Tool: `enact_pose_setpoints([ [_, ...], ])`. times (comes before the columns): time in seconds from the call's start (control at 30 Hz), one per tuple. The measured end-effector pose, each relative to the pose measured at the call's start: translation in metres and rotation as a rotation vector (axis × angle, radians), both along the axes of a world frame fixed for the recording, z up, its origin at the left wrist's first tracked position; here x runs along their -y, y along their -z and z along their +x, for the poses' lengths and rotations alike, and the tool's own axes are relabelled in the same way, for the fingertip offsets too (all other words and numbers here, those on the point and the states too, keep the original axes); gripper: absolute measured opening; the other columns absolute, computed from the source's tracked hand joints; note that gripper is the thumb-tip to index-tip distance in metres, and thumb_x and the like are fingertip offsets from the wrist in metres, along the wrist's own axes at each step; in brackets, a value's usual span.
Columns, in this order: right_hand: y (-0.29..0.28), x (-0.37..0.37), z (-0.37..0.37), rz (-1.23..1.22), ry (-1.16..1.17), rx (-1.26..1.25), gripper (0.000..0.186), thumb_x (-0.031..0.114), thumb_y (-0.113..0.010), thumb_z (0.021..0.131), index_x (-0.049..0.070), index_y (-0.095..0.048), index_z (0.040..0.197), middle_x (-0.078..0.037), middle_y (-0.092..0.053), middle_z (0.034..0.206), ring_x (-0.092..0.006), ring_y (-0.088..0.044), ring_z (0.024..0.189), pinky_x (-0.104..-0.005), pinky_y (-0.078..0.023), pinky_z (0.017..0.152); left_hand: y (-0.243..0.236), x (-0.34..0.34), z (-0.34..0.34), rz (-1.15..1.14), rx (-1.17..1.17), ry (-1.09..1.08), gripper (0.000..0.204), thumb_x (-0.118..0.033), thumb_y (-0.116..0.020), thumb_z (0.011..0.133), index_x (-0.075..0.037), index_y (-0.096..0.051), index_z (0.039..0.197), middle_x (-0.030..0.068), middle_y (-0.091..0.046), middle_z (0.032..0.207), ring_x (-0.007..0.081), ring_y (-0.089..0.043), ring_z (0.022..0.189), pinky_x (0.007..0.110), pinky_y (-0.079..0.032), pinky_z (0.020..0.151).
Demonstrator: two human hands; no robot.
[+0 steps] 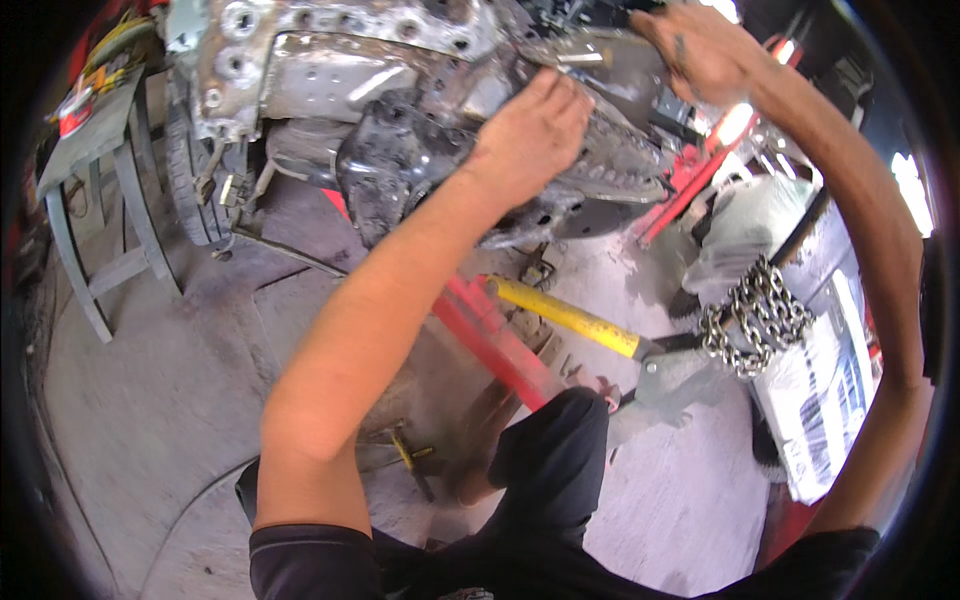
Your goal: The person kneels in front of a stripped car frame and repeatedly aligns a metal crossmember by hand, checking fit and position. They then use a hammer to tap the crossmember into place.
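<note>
In the head view, my left hand (535,125) has curled fingers at the middle of a rusty, bare-metal car body section (330,80); what they hold is hidden. Just below it is a glossy black bracket (390,160) with bolt holes. Higher and to the right, my right hand (700,55) is closed at the far edge of a curved metal piece (620,65); what its fingers grip is unclear.
At left stand a grey stand (120,110) with small items and a tire (190,180). Below the car are a red lift arm (500,350), a yellow bar (560,310) and a hammer-like tool (410,450). Chains (755,315) and plastic-covered items (740,220) are at right.
</note>
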State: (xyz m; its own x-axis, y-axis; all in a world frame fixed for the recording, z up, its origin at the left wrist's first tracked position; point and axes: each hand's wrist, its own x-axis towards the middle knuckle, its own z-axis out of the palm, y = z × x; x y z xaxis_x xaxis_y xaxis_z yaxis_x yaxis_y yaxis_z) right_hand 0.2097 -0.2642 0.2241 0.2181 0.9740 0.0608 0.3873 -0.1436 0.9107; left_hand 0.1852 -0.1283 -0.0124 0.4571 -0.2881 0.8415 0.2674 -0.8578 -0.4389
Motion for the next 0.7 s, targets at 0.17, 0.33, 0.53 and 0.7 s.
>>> enact_pose_setpoints([
  [0.17, 0.004, -0.003, 0.015, 0.004, -0.036, 0.015, 0.024, 0.016, -0.069, 0.066, 0.001, -0.068, 0.086, -0.024, -0.069, 0.074, -0.0418, -0.071, 0.073, -0.051, -0.054, 0.064, 0.002, 0.002, 0.002, 0.0, 0.001, -0.018, 0.081, -0.017, -0.076, 0.076, -0.001, -0.049, 0.151, 0.0129, -0.056, 0.143, 0.0279, -0.046, 0.139, 0.044, -0.027, 0.126],
  [0.33, 0.003, 0.009, 0.011, -0.042, -0.183, 0.133, 0.019, 0.019, -0.069, 0.068, 0.002, -0.068, 0.077, -0.022, -0.068, 0.069, -0.0399, -0.071, 0.068, -0.0497, -0.055, 0.059, -0.001, 0.003, 0.001, -0.001, -0.019, 0.004, 0.089, -0.023, -0.084, 0.073, -0.001, -0.047, 0.151, 0.0128, -0.053, 0.144, 0.0284, -0.046, 0.138, 0.045, -0.028, 0.125],
  [0.53, 0.016, 0.018, 0.007, 0.065, -0.429, 0.141, 0.03, 0.029, -0.073, 0.083, 0.002, -0.067, 0.095, -0.02, -0.072, 0.085, -0.0354, -0.073, 0.087, -0.0445, -0.056, 0.074, -0.009, -0.001, -0.006, -0.039, -0.092, -0.017, 0.095, -0.026, -0.087, 0.069, -0.001, -0.047, 0.151, 0.0144, -0.053, 0.143, 0.0303, -0.046, 0.138, 0.048, -0.028, 0.125],
  [0.7, 0.071, 0.07, 0.003, 0.578, -0.898, -0.083, 0.035, 0.025, -0.075, 0.081, 0.002, -0.066, 0.106, -0.024, -0.069, 0.109, -0.0372, -0.065, 0.11, -0.0422, -0.054, 0.085, -0.01, 0.0, -0.005, -0.024, -0.06, -0.01, 0.101, -0.027, -0.09, 0.066, -0.001, -0.044, 0.152, 0.0164, -0.052, 0.143, 0.0336, -0.046, 0.138, 0.05, -0.029, 0.124],
])
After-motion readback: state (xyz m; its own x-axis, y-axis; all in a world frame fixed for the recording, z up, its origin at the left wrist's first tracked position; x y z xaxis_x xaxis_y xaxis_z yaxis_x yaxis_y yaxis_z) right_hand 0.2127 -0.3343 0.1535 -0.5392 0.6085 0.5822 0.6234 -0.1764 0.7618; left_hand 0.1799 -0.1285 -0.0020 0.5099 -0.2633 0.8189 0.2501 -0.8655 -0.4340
